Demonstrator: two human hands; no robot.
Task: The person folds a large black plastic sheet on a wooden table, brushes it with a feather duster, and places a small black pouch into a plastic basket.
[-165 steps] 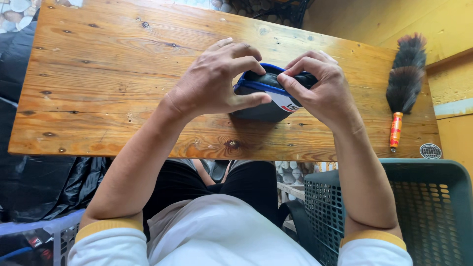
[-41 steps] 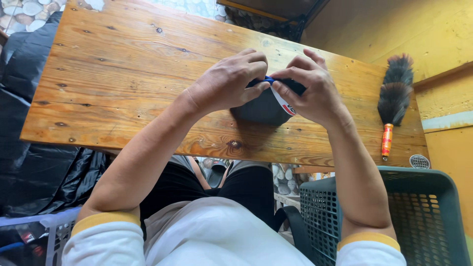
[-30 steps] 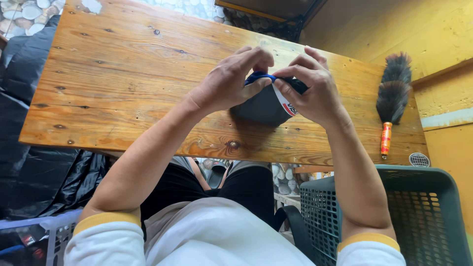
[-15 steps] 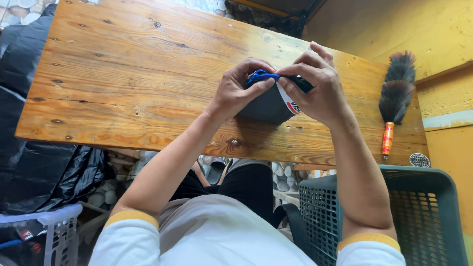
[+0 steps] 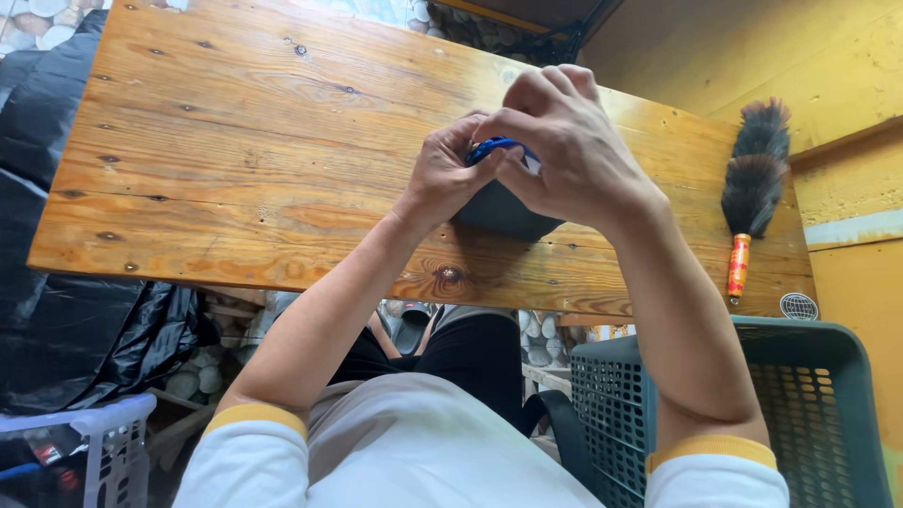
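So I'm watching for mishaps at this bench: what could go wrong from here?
The dark folded fabric piece with blue trim sits near the wooden table front edge; if both hands, left and right, loosen, it might slide off. The orange-handled feather duster lies near the right edge, where an elbow could perhaps knock it down.

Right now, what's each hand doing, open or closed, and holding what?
Left hand: closed, gripping the dark cloth with blue trim on the table.
Right hand: closed, pinching the same cloth at its top edge.
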